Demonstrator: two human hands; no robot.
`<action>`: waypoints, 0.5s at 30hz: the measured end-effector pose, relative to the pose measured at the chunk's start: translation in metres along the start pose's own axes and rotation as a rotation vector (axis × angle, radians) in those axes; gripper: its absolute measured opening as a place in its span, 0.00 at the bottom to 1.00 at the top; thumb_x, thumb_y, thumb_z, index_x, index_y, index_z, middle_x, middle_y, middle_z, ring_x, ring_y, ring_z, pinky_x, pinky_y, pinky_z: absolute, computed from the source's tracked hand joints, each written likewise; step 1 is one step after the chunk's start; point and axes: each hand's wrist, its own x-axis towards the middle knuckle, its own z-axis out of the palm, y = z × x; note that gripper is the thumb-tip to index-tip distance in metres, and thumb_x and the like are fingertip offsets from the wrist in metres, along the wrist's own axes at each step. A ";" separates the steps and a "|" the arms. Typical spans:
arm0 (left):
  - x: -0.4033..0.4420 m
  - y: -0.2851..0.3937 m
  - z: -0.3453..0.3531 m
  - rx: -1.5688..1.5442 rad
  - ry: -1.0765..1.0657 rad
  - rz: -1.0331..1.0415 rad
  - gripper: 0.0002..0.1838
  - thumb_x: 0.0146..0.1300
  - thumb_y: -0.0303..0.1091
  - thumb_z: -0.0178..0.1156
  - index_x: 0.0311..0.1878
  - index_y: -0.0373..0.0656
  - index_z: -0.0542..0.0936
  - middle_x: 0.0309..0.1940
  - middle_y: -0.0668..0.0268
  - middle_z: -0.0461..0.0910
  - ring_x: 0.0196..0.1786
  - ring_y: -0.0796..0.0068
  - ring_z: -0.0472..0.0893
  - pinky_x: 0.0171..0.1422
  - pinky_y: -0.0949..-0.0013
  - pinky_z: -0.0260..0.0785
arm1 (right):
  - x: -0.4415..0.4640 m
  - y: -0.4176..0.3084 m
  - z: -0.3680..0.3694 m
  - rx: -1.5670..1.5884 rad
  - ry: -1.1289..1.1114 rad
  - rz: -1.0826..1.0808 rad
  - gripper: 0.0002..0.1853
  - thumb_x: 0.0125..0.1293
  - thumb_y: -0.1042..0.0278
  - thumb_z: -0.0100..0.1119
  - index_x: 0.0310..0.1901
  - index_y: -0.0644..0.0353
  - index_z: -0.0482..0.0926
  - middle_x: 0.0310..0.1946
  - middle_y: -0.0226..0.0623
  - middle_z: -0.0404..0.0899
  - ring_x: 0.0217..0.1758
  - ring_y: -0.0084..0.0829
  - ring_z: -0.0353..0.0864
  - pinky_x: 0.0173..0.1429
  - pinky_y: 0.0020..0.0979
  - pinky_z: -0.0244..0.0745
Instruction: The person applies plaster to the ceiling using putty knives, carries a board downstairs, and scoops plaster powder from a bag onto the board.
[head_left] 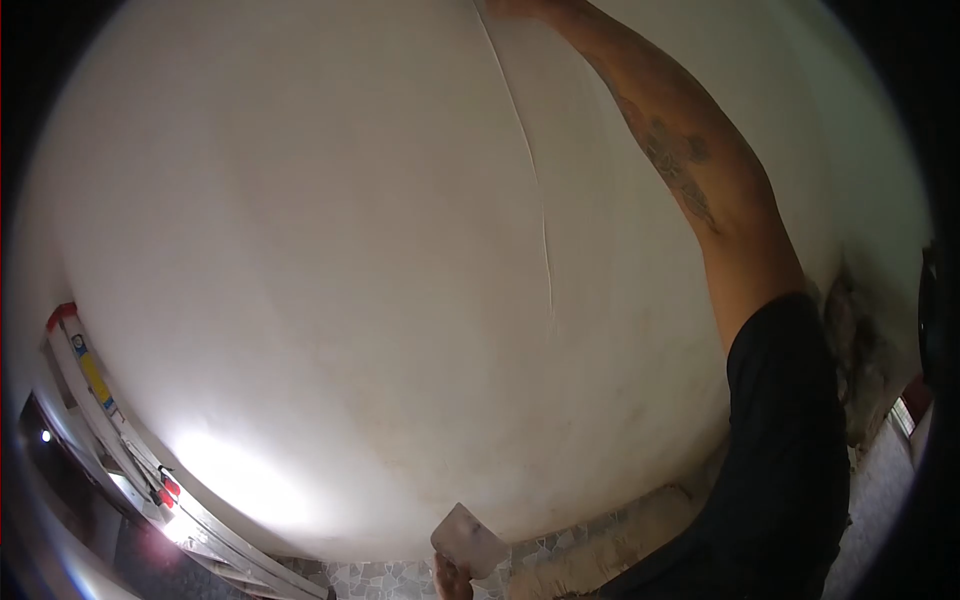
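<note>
My right arm, in a dark sleeve, reaches up along the right side to the wall. At the top edge my right hand (515, 8) is near the upper end of a thin raised line (523, 130) that runs down the pale wall (350, 250). Its fingers are mostly cut off by the frame. Low in the view, my left hand (452, 580) is closed on a flat, squarish plate (470, 542), which is held up in front of the wall's foot.
A ladder (95, 385) with red-and-white parts and labels leans at the left, beside a bright light (178, 528). Stone-patterned flooring (375, 578) runs along the wall's base. Dark patches (855, 340) mark the wall at the right.
</note>
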 end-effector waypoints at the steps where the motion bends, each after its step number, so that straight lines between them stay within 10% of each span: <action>1: -0.002 -0.001 -0.003 -0.007 0.005 0.003 0.23 0.67 0.29 0.53 0.65 0.33 0.66 0.55 0.52 0.78 0.56 0.61 0.79 0.54 0.62 0.73 | -0.012 -0.006 -0.002 -0.021 -0.023 -0.005 0.21 0.76 0.73 0.41 0.68 0.65 0.69 0.69 0.52 0.69 0.71 0.48 0.69 0.74 0.51 0.64; 15: -0.014 0.006 -0.012 0.065 -0.102 -0.089 0.25 0.67 0.22 0.50 0.68 0.35 0.64 0.57 0.56 0.76 0.59 0.68 0.76 0.59 0.66 0.71 | -0.333 -0.081 0.161 -0.030 0.217 -0.098 0.32 0.59 0.78 0.61 0.68 0.55 0.72 0.68 0.42 0.68 0.68 0.39 0.70 0.62 0.48 0.67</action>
